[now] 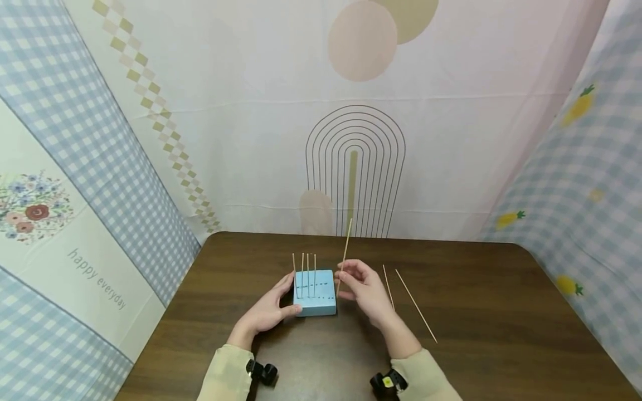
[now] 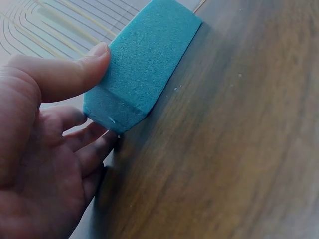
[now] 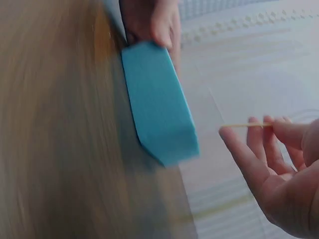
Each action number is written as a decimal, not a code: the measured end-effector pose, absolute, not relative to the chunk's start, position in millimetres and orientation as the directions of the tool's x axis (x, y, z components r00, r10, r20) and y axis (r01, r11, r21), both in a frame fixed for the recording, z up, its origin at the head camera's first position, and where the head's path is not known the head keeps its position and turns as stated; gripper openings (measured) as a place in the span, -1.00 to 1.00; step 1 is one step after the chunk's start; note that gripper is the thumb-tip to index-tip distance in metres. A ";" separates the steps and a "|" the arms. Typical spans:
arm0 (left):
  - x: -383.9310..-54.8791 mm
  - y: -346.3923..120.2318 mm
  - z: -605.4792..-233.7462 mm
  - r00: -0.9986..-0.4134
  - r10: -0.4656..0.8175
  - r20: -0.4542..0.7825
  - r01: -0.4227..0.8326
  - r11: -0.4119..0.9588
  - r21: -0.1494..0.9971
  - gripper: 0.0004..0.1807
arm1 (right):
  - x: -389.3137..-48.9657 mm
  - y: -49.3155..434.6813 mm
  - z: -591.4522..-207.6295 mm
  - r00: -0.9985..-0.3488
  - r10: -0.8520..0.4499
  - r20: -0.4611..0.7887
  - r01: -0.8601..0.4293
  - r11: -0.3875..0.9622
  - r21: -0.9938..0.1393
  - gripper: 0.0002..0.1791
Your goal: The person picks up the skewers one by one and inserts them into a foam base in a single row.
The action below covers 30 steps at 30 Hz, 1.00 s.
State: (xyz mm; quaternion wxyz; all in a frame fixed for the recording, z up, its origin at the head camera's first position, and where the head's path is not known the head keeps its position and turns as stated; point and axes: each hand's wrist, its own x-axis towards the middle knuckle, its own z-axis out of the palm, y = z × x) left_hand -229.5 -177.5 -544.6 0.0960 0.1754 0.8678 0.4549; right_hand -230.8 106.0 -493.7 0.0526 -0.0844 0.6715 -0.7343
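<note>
The blue block (image 1: 321, 292) sits on the brown table (image 1: 476, 301), in front of the person and a little left of the right hand. Its top has small dark holes in rows, and four thin sticks (image 1: 308, 273) stand in its left part. The leftmost stick leans slightly; the others are nearly upright, probably because the holes support them.

The left hand (image 1: 269, 309) grips the block at its left side — the thumb is on the near face, close to the corner, and the other fingers are around the left end. I think this grip is for keeping the light-looking block steady, and it leaves the top uncovered.

The right hand (image 1: 365, 287) is just beside the block's right side. Its thumb and fingertips pinch another stick (image 1: 346, 245), which points upward and leans a bit to the right. It is held low, so most of its length rises free above the fingers. Whether its lower end touches the block, I cannot tell.

Farther right, two loose sticks lie on the table — the shorter-looking one (image 1: 388, 287) near the right hand, the other (image 1: 416, 306) slanting beyond it, both within easy reach.
</note>
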 end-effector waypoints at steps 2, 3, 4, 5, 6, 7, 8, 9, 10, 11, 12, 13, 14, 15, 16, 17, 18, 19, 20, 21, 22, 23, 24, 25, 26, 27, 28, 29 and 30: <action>-229.8 -176.7 -545.2 -0.921 0.389 -0.005 0.216 0.522 0.825 0.04 | -230.7 95.7 -496.1 -0.984 -0.166 0.067 -0.048 -0.117 -0.992 -0.79; -229.7 -176.5 -545.5 -0.922 0.388 -0.005 0.215 0.521 0.826 0.05 | -230.6 91.5 -497.6 -0.985 -0.156 0.068 -0.049 -0.125 -0.991 -0.79; -229.6 -176.2 -545.4 -0.921 0.388 -0.007 0.212 0.519 0.828 0.05 | -230.2 88.1 -499.2 -0.987 -0.144 0.068 -0.050 -0.126 -0.991 -0.80; -229.4 -176.2 -545.5 -0.921 0.389 -0.009 0.210 0.518 0.829 0.05 | -229.6 85.4 -500.9 -0.989 -0.135 0.066 -0.049 -0.127 -0.991 -0.80; -228.6 -176.3 -545.3 -0.922 0.387 -0.011 0.207 0.517 0.831 0.06 | -229.5 83.0 -502.9 -0.990 -0.127 0.062 -0.046 -0.127 -0.991 -0.81; -228.1 -176.6 -545.4 -0.923 0.384 -0.012 0.205 0.518 0.831 0.06 | -229.3 81.1 -504.9 -0.991 -0.123 0.055 -0.039 -0.130 -0.991 -0.81; -227.7 -176.8 -545.2 -0.924 0.382 -0.014 0.202 0.518 0.831 0.06 | -229.4 79.5 -506.9 -0.991 -0.120 0.051 -0.035 -0.131 -0.991 -0.81; -227.2 -177.1 -544.9 -0.925 0.380 -0.016 0.199 0.519 0.832 0.06 | -229.4 77.9 -508.8 -0.992 -0.120 0.048 -0.032 -0.135 -0.990 -0.82; -226.8 -177.4 -544.6 -0.926 0.377 -0.018 0.195 0.520 0.832 0.06 | -229.5 76.6 -510.3 -0.991 -0.121 0.049 -0.033 -0.135 -0.990 -0.82; -226.5 -177.7 -544.4 -0.927 0.375 -0.018 0.194 0.520 0.832 0.06 | -229.6 75.5 -511.6 -0.991 -0.125 0.051 -0.034 -0.136 -0.990 -0.82; -226.4 -177.9 -544.4 -0.928 0.373 -0.018 0.193 0.521 0.831 0.05 | -229.5 74.4 -512.5 -0.990 -0.129 0.054 -0.037 -0.135 -0.990 -0.82; -226.6 -177.8 -544.4 -0.928 0.372 -0.018 0.193 0.522 0.831 0.05 | -229.1 73.6 -512.9 -0.990 -0.132 0.058 -0.040 -0.132 -0.990 -0.82; -226.7 -177.8 -544.1 -0.928 0.373 -0.020 0.191 0.520 0.832 0.05 | -228.7 72.9 -513.2 -0.988 -0.137 0.066 -0.049 -0.126 -0.991 -0.82; -226.8 -177.6 -543.9 -0.928 0.373 -0.021 0.190 0.520 0.833 0.05 | -228.3 72.3 -513.1 -0.988 -0.140 0.069 -0.052 -0.123 -0.991 -0.81; -226.9 -177.4 -543.9 -0.927 0.374 -0.023 0.189 0.519 0.833 0.05 | -227.7 71.8 -512.7 -0.987 -0.144 0.072 -0.055 -0.117 -0.992 -0.80; -227.3 -177.2 -544.1 -0.927 0.375 -0.022 0.191 0.520 0.833 0.05 | -227.4 71.3 -512.5 -0.986 -0.150 0.074 -0.057 -0.114 -0.992 -0.78; -227.7 -177.0 -544.4 -0.927 0.374 -0.021 0.192 0.521 0.832 0.05 | -227.0 70.9 -511.8 -0.985 -0.154 0.077 -0.061 -0.110 -0.992 -0.76; -228.2 -176.8 -544.3 -0.927 0.375 -0.018 0.193 0.518 0.833 0.05 | -226.6 70.7 -511.1 -0.984 -0.159 0.081 -0.065 -0.107 -0.992 -0.74; -228.7 -176.5 -544.2 -0.926 0.377 -0.016 0.196 0.517 0.833 0.05 | -226.7 70.3 -510.7 -0.983 -0.163 0.086 -0.069 -0.105 -0.992 -0.71; -229.2 -176.3 -544.1 -0.925 0.379 -0.012 0.201 0.516 0.833 0.05 | -226.8 69.9 -510.4 -0.982 -0.165 0.088 -0.071 -0.105 -0.992 -0.70; -229.8 -176.2 -544.0 -0.924 0.382 -0.008 0.205 0.514 0.833 0.05 | -226.9 69.6 -510.1 -0.981 -0.168 0.094 -0.078 -0.103 -0.992 -0.69; -230.2 -176.0 -543.6 -0.923 0.384 -0.004 0.209 0.512 0.833 0.05 | -227.2 69.3 -510.1 -0.980 -0.170 0.100 -0.084 -0.098 -0.992 -0.70; -230.5 -175.9 -543.3 -0.923 0.386 0.000 0.212 0.508 0.835 0.06 | -227.3 69.2 -510.0 -0.980 -0.171 0.104 -0.089 -0.092 -0.992 -0.70; -230.7 -175.7 -542.8 -0.922 0.387 0.002 0.214 0.505 0.836 0.06 | -227.7 69.1 -510.6 -0.979 -0.173 0.109 -0.095 -0.087 -0.992 -0.70; -231.0 -175.6 -543.0 -0.922 0.388 0.004 0.216 0.505 0.835 0.06 | -228.2 69.0 -511.4 -0.978 -0.173 0.114 -0.101 -0.080 -0.992 -0.71; -231.2 -175.5 -542.8 -0.921 0.389 0.005 0.218 0.504 0.836 0.06 | -228.5 69.0 -512.1 -0.978 -0.174 0.117 -0.106 -0.072 -0.992 -0.72; -231.2 -175.5 -542.7 -0.921 0.390 0.005 0.218 0.504 0.836 0.06 | -228.9 68.9 -512.7 -0.977 -0.176 0.121 -0.111 -0.066 -0.992 -0.72; -231.2 -175.5 -542.5 -0.921 0.391 0.004 0.217 0.503 0.836 0.06 | -229.2 68.8 -513.4 -0.976 -0.176 0.125 -0.116 -0.062 -0.991 -0.73; -231.3 -175.5 -542.7 -0.921 0.390 0.006 0.219 0.503 0.836 0.06 | -229.3 68.7 -513.8 -0.976 -0.176 0.131 -0.122 -0.060 -0.991 -0.74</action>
